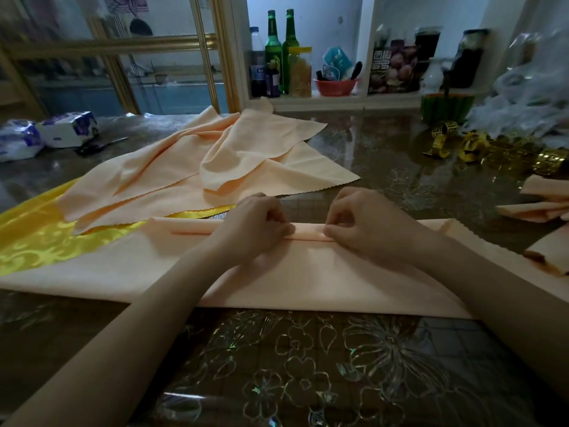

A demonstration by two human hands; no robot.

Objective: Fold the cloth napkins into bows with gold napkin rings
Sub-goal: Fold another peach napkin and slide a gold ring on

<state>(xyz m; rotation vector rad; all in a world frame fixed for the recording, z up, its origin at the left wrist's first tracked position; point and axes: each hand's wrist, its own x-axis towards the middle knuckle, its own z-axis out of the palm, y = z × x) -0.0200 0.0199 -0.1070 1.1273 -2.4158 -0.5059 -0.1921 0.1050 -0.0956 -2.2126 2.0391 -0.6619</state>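
Bare forearms are converging; the left hand [258, 224] and right hand [366, 224], fingers curled, are pinching the peach cloth napkin [308, 272].

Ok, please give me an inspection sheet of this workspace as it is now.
Surface: table with a shiny flower-patterned top.
Job's things: napkin part-folded in front; loose napkins behind it; gold rings far right.
Clutter: yellow cloth and tissue packs at left.
Grippers: left hand and right hand; fingers of both pinch the napkin's fold.
Cables: nothing seen.
Surroundings: shelf with green bottles and a red bowl.
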